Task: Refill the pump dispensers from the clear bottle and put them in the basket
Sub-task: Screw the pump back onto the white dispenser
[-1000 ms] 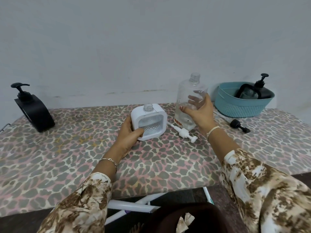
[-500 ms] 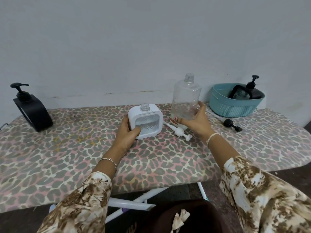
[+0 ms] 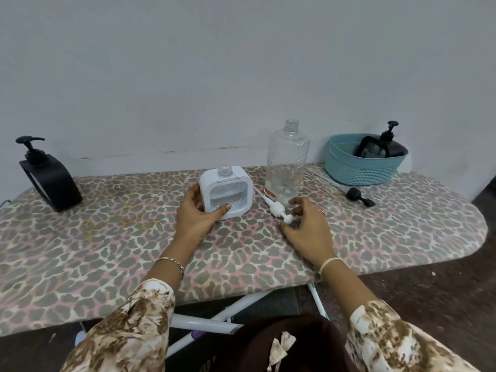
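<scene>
A white square dispenser [image 3: 233, 183] stands uncapped on the ironing board, and my left hand [image 3: 197, 216] grips its left side and front. Its white pump [image 3: 276, 208] lies on the board just to its right. My right hand [image 3: 306, 224] hovers over the pump's head, fingers spread, holding nothing. The clear bottle [image 3: 287, 162] stands upright and uncapped behind the pump, with a little liquid at its bottom. A teal basket [image 3: 349, 170] at the back right holds a black dispenser [image 3: 382, 149].
Another black pump dispenser [image 3: 49, 181] stands at the far left of the leopard-print board [image 3: 107, 251]. A loose black pump [image 3: 358, 196] lies in front of the basket. The board's rounded end is at the right; a wall runs right behind.
My right hand set the clear bottle down on the board, let go and came back toward the white pump. My left hand stayed on the white dispenser.
</scene>
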